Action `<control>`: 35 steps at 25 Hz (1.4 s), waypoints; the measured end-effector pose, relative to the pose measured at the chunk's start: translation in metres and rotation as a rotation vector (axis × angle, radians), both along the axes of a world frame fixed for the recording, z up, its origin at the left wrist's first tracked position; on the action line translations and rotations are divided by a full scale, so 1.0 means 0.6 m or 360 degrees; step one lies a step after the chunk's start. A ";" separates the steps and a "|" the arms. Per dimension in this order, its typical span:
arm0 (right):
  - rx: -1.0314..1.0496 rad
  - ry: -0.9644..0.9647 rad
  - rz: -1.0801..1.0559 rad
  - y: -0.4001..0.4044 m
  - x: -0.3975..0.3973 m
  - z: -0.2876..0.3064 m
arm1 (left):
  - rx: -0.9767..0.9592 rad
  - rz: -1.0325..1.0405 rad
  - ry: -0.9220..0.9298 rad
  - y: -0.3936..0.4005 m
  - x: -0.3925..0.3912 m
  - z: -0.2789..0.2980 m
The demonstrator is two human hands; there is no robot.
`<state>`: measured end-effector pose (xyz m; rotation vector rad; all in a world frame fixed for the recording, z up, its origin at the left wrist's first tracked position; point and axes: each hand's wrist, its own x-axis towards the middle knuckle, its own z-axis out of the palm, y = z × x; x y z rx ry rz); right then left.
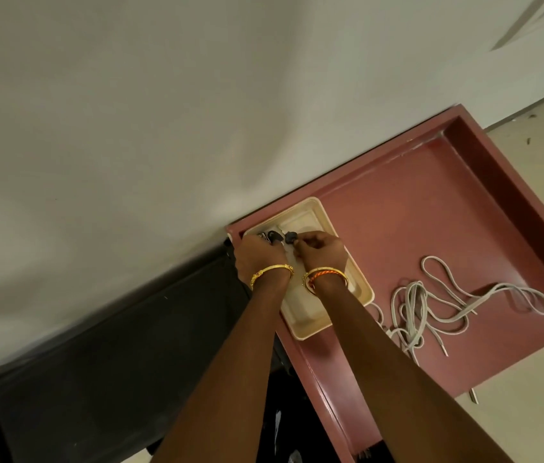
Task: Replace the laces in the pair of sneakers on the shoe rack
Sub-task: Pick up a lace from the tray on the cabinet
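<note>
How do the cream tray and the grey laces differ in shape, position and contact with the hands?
The cream tray is rigid and squarish; the grey laces are a loose tangle. The tray lies near the wall, the laces further right. Both hands, left and right, work over the tray; the laces lie untouched. Both rest on the reddish surface.

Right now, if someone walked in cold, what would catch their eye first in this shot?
Both hands meet over a cream tray at the near-wall corner of a reddish-brown shelf top; the left hand and right hand work at small dark items too blurred to identify. To the right, loose grey laces lie tangled on the shelf, apart from the tray.
</note>
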<state>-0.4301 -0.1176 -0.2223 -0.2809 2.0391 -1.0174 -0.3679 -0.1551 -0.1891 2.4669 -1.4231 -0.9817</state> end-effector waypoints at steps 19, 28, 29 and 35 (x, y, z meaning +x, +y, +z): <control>-0.0321 0.0545 -0.0170 0.221 -0.053 0.097 | -0.0591 -0.0851 0.0357 0.190 0.029 0.049; 0.0003 0.0724 -0.1092 0.521 -0.069 0.072 | -0.0447 -0.2310 0.0624 0.387 -0.082 0.067; 0.0065 0.0696 -0.1192 0.558 -0.073 0.065 | -0.0390 -0.2462 0.0616 0.409 -0.096 0.060; 0.0494 0.0524 -0.1850 0.801 -0.079 0.013 | -0.0181 -0.3291 0.0463 0.543 -0.186 0.001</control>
